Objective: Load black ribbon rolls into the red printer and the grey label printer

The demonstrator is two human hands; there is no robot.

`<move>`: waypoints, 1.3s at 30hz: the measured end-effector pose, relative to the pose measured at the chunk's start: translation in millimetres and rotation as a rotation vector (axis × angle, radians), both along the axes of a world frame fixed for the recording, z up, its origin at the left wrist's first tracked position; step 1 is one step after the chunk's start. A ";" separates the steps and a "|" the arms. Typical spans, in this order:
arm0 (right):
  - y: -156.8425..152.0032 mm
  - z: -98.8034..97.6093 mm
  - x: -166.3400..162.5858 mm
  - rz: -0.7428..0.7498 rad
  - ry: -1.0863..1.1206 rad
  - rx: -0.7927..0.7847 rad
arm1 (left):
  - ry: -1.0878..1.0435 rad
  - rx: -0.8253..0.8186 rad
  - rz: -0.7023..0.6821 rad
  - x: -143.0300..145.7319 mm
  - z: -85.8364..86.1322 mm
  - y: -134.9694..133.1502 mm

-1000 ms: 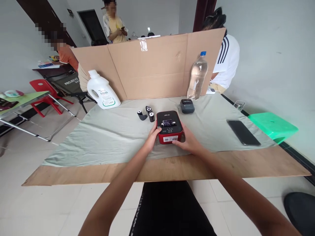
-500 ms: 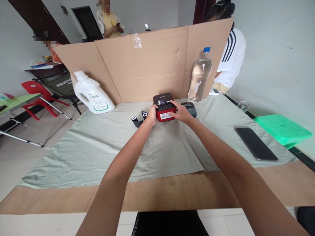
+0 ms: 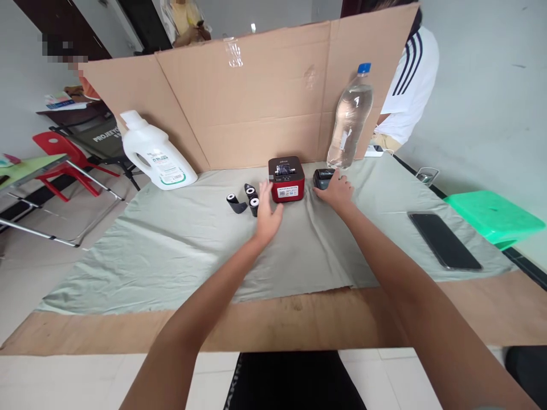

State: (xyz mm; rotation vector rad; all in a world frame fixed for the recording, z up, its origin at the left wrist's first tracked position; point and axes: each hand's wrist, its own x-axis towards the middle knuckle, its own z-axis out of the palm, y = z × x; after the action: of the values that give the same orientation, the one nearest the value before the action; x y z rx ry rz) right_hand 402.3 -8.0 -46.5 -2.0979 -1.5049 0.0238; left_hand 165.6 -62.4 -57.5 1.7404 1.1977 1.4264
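My right hand (image 3: 337,192) has its thumb and fingers around the near and right sides of a small black portable printer (image 3: 322,175), which rests on the cloth. My left hand (image 3: 268,215) is open, fingers stretched up, beside the left side of a red and black box-shaped printer (image 3: 287,181) with a white label on its front. Whether the left fingertips touch that box I cannot tell. Left of this hand lie several small black rolls with white cores (image 3: 250,193), one partly unrolled.
A white detergent jug (image 3: 160,154) leans at the back left against a cardboard screen (image 3: 265,108). A clear bottle with a blue cap (image 3: 350,122) leans at the back right. A black phone (image 3: 444,240) lies on the right. A green stool (image 3: 491,213) stands beyond the table; people are behind the screen.
Both hands have come off the red and black printer. My right hand has moved right onto the small black printer; my left has drawn slightly back and opened. The view has tilted down a little.
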 end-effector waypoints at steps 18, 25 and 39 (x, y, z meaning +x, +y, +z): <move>-162.7 -17.3 -75.2 0.231 0.046 0.153 | 0.567 -0.242 -0.184 -21.1 -19.7 -86.3; -177.6 -28.6 -100.8 0.246 -0.056 0.124 | 0.675 -0.253 -0.120 -19.4 -14.0 -82.2; -172.8 -43.1 -91.3 0.242 -0.015 0.068 | 0.602 -0.204 -0.108 -21.5 -21.3 -85.4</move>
State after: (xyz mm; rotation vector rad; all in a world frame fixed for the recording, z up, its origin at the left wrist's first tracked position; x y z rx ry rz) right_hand 311.0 -180.8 -89.6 -1.8573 -1.7358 0.0461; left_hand 144.2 -147.8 -78.8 2.1162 1.4559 0.6957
